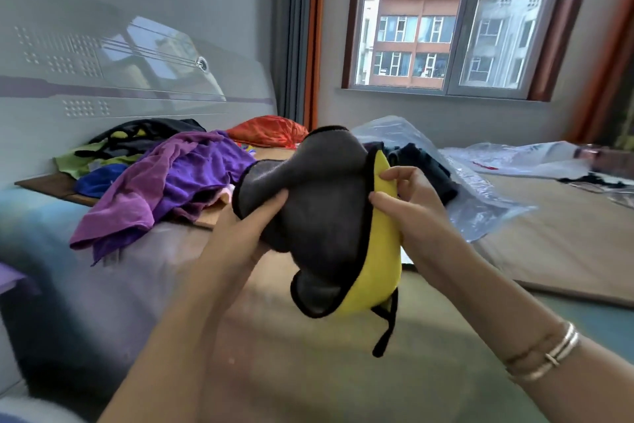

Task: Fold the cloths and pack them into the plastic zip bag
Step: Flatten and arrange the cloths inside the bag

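A grey and yellow cloth point(319, 216) with black trim hangs bunched in the air above the bed, held between both hands. My left hand point(250, 230) grips its grey left side from below. My right hand point(408, 213) pinches the yellow right edge. Behind the cloth lies the clear plastic zip bag point(480, 196) with dark cloths inside it. A pile of loose cloths sits at the left: purple point(164, 182), blue point(99, 179), green point(79, 162) and black point(144, 134).
An orange-red cloth point(271, 131) lies by the headboard point(103, 79). More crumpled plastic point(514, 158) rests at the right on the brown mat point(549, 234). A window point(446, 17) is in the far wall.
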The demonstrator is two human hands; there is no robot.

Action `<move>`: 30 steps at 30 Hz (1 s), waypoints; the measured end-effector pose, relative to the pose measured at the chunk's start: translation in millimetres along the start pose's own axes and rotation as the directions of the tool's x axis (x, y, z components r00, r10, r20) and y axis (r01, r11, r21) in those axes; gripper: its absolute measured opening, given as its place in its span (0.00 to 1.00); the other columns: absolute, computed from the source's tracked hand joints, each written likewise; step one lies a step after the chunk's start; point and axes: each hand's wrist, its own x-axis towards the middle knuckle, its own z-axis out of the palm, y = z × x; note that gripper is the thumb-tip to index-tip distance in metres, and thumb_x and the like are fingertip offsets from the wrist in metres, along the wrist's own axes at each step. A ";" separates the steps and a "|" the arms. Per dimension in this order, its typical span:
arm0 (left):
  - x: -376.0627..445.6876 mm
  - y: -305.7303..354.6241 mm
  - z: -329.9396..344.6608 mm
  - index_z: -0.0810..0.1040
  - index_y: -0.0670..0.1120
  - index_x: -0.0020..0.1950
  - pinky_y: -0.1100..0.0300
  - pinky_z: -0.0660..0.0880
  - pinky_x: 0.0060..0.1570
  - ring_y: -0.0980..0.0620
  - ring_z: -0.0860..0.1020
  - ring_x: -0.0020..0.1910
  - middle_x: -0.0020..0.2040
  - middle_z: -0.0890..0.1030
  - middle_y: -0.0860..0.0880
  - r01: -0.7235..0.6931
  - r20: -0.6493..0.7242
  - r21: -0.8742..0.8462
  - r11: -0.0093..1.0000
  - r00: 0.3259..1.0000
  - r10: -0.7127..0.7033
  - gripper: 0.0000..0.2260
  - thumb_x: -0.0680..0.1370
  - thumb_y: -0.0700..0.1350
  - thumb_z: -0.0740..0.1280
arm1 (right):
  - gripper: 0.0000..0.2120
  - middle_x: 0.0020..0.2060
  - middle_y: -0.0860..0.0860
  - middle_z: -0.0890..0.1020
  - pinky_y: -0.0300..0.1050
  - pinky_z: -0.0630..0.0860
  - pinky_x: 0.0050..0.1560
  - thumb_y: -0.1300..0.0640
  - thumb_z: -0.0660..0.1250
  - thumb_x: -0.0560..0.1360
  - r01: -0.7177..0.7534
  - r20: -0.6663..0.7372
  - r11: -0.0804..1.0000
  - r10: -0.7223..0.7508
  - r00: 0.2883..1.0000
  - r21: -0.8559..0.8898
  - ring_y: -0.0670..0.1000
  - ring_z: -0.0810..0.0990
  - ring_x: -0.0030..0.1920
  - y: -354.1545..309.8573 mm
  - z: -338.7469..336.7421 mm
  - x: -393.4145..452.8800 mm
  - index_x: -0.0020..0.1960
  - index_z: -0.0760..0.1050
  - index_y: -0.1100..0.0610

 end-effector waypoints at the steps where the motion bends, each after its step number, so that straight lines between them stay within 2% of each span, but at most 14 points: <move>1: -4.2 1.4 5.6 0.79 0.45 0.59 0.59 0.79 0.38 0.53 0.83 0.49 0.51 0.85 0.49 0.014 0.013 0.017 1.000 1.000 -0.014 0.12 0.76 0.43 0.68 | 0.13 0.55 0.55 0.78 0.48 0.79 0.47 0.63 0.69 0.74 -0.023 -0.013 1.000 0.023 1.000 0.003 0.51 0.80 0.49 3.1 -9.4 -5.9 0.55 0.70 0.51; 4: -15.7 3.9 23.9 0.80 0.47 0.55 0.60 0.80 0.43 0.55 0.83 0.50 0.50 0.85 0.50 0.021 0.097 0.016 1.000 0.995 -0.023 0.09 0.75 0.45 0.67 | 0.19 0.55 0.51 0.79 0.43 0.78 0.42 0.57 0.73 0.72 -0.095 0.026 0.995 0.095 0.995 0.008 0.48 0.81 0.49 10.0 -31.1 -23.6 0.59 0.70 0.49; 8: -20.7 -3.9 46.4 0.79 0.43 0.52 0.63 0.80 0.41 0.54 0.83 0.47 0.45 0.85 0.48 0.065 0.186 -0.114 0.991 0.982 -0.043 0.13 0.71 0.47 0.66 | 0.28 0.54 0.49 0.78 0.36 0.79 0.45 0.59 0.74 0.71 -0.115 0.138 0.968 0.148 0.979 -0.222 0.44 0.81 0.49 18.3 -51.1 -44.9 0.66 0.66 0.48; 11: -18.9 -10.5 58.9 0.78 0.43 0.51 0.61 0.80 0.38 0.54 0.83 0.42 0.42 0.85 0.48 0.114 0.213 -0.151 0.982 0.974 -0.080 0.13 0.71 0.48 0.64 | 0.30 0.56 0.49 0.79 0.36 0.79 0.46 0.60 0.73 0.72 -0.119 0.172 0.945 0.178 0.969 -0.304 0.44 0.82 0.50 26.4 -58.7 -53.5 0.68 0.65 0.47; 14: -18.4 -12.3 65.4 0.78 0.41 0.57 0.55 0.81 0.42 0.48 0.83 0.47 0.50 0.84 0.42 0.198 0.246 -0.165 0.966 0.957 -0.154 0.19 0.72 0.51 0.64 | 0.31 0.57 0.47 0.78 0.35 0.77 0.42 0.56 0.71 0.68 -0.172 0.131 0.950 0.211 0.969 -0.259 0.43 0.83 0.48 29.3 -62.1 -56.3 0.68 0.66 0.46; 16: -19.7 -11.2 69.3 0.76 0.40 0.63 0.53 0.81 0.39 0.46 0.82 0.51 0.56 0.82 0.41 0.238 0.250 -0.177 0.955 0.949 -0.190 0.23 0.72 0.52 0.64 | 0.29 0.57 0.47 0.79 0.37 0.76 0.44 0.54 0.69 0.69 -0.238 0.082 0.944 0.263 0.961 -0.229 0.45 0.82 0.50 30.9 -65.0 -55.5 0.68 0.65 0.48; 18: -20.2 -10.5 72.2 0.75 0.41 0.63 0.55 0.80 0.35 0.47 0.82 0.50 0.56 0.83 0.42 0.261 0.239 -0.216 0.941 0.948 -0.208 0.21 0.75 0.51 0.63 | 0.21 0.54 0.47 0.80 0.40 0.75 0.46 0.56 0.66 0.74 -0.301 0.039 0.914 0.323 0.946 -0.270 0.44 0.81 0.49 32.4 -70.3 -54.9 0.66 0.66 0.52; 21: -18.7 -10.1 71.4 0.76 0.42 0.61 0.54 0.81 0.39 0.48 0.83 0.47 0.52 0.84 0.44 0.273 0.256 -0.240 0.931 0.943 -0.210 0.17 0.80 0.51 0.58 | 0.05 0.40 0.47 0.79 0.42 0.75 0.47 0.56 0.62 0.77 -0.325 0.033 0.858 0.368 0.929 -0.398 0.44 0.78 0.40 34.7 -80.6 -54.9 0.49 0.75 0.56; 23: -18.0 -8.8 70.6 0.77 0.42 0.61 0.52 0.80 0.40 0.48 0.83 0.46 0.52 0.84 0.43 0.268 0.286 -0.232 0.935 0.938 -0.198 0.18 0.82 0.51 0.55 | 0.08 0.37 0.48 0.80 0.46 0.76 0.50 0.56 0.61 0.79 -0.292 0.056 0.835 0.357 0.932 -0.466 0.45 0.79 0.40 37.1 -88.4 -53.6 0.44 0.78 0.55; 25: -18.4 -8.0 70.6 0.81 0.43 0.55 0.50 0.79 0.46 0.49 0.83 0.47 0.50 0.84 0.44 0.281 0.305 -0.271 0.921 0.932 -0.195 0.17 0.83 0.49 0.54 | 0.10 0.40 0.50 0.82 0.51 0.77 0.55 0.56 0.62 0.80 -0.311 0.074 0.854 0.372 0.925 -0.417 0.48 0.81 0.43 37.9 -94.6 -52.0 0.45 0.79 0.57; 27: -18.5 -8.7 71.3 0.86 0.44 0.47 0.51 0.75 0.54 0.50 0.83 0.47 0.49 0.85 0.46 0.309 0.341 -0.319 0.896 0.919 -0.196 0.20 0.82 0.47 0.55 | 0.10 0.42 0.55 0.82 0.54 0.76 0.57 0.55 0.62 0.80 -0.369 0.122 0.893 0.409 0.904 -0.258 0.52 0.81 0.45 38.4 -97.5 -50.2 0.48 0.79 0.60; 30: -17.2 -11.1 70.2 0.87 0.46 0.44 0.52 0.74 0.56 0.51 0.84 0.47 0.49 0.85 0.46 0.353 0.376 -0.350 0.868 0.901 -0.214 0.21 0.82 0.49 0.55 | 0.12 0.43 0.56 0.82 0.54 0.75 0.59 0.52 0.62 0.80 -0.433 0.174 0.891 0.452 0.875 -0.136 0.54 0.80 0.47 43.2 -96.2 -47.4 0.51 0.79 0.59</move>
